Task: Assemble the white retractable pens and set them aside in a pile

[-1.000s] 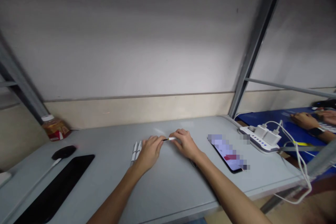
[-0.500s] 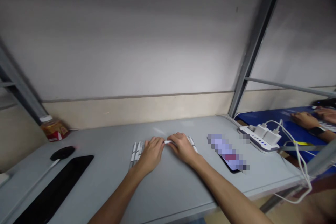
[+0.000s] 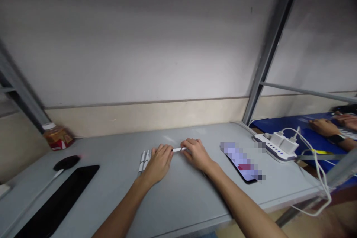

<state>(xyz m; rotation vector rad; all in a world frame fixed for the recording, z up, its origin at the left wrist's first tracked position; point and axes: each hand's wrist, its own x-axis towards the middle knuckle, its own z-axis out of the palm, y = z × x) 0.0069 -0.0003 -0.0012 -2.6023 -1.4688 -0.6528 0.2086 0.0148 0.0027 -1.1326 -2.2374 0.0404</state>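
Both my hands rest on the grey table (image 3: 178, 200) near its middle. Between them they hold one white pen (image 3: 179, 149), lying level. My left hand (image 3: 159, 163) is closed on the pen's left end. My right hand (image 3: 196, 153) is closed on its right end. A few more white pens (image 3: 143, 160) lie side by side on the table just left of my left hand.
A phone (image 3: 243, 164) lies to the right of my right hand. Beyond it stands a white power strip (image 3: 275, 146) with plugs and cables. A black pad (image 3: 57, 202), a dark mouse (image 3: 66, 162) and a bottle (image 3: 57, 136) are at the left. Another person's hands (image 3: 333, 125) work at the far right.
My hands closed in around the pen and then drew slightly apart again, so a short white stretch shows between them. Nothing else on the table has moved.
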